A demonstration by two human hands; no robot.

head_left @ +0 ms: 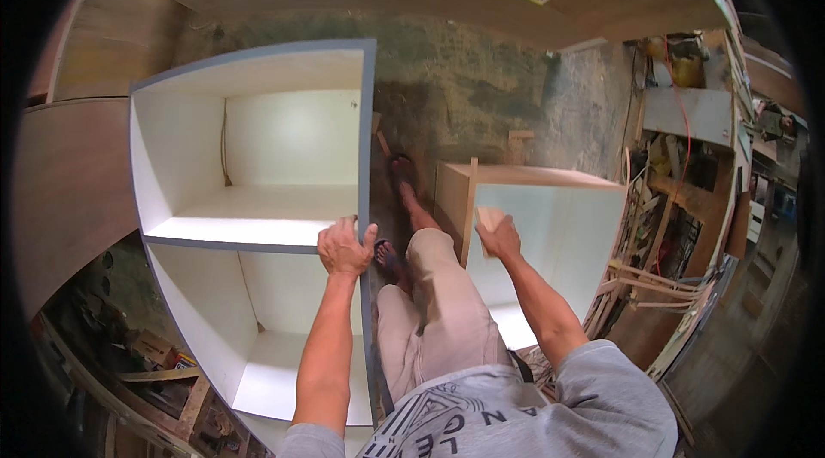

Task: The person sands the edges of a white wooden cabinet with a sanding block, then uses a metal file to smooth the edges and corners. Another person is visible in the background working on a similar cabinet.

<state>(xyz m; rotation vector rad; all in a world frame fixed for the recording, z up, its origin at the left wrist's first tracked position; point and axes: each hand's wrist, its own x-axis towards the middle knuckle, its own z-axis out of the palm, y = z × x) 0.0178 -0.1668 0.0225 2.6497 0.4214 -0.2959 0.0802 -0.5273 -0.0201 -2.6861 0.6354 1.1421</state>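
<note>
No labels, signs or screens show anywhere in the workshop. The one thing that may be a package is a small box point(183, 361) with red, yellow and blue on it, lying among the wood scraps on the floor at lower left, just outside the white cabinet; it is too small and blurred to be sure of its kind.

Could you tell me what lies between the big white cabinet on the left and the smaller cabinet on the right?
In the head view, the person's legs and sandalled feet on bare floor separate the big cabinet from the smaller one.
</note>
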